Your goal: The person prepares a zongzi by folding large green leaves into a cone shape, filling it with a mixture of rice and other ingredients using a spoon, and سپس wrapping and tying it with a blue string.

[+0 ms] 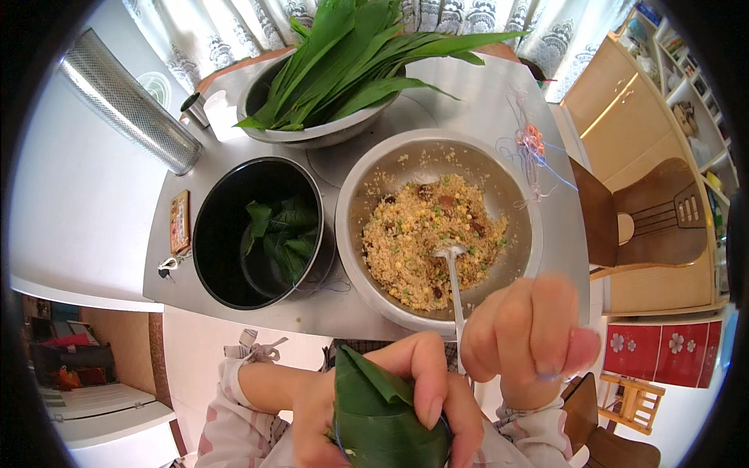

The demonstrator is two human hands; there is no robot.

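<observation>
My left hand (409, 362) grips a leaf-wrapped dumpling (380, 415), pointed at its top, close to the camera; blue string shows at its lower sides. To its right, my right hand (526, 333) is raised with curled fingers, slightly blurred, pinching a blue string. Beyond both hands stands a wide steel bowl (529, 234) of rice mixed with corn, peas and dark meat pieces (409, 251). A metal spoon (454, 281) rests in it, its handle passing beside my right hand. Left of the bowl, a black pot (219, 234) holds several leaf-wrapped dumplings (287, 251).
A metal basin (316, 137) of long green leaves (345, 64) stands at the table's back. Tangled strings (530, 143) lie at the right. At the left are a phone-like object in a patterned case (179, 222), a metal cup (194, 110) and a white container (223, 117). Wooden chairs (661, 216) stand right.
</observation>
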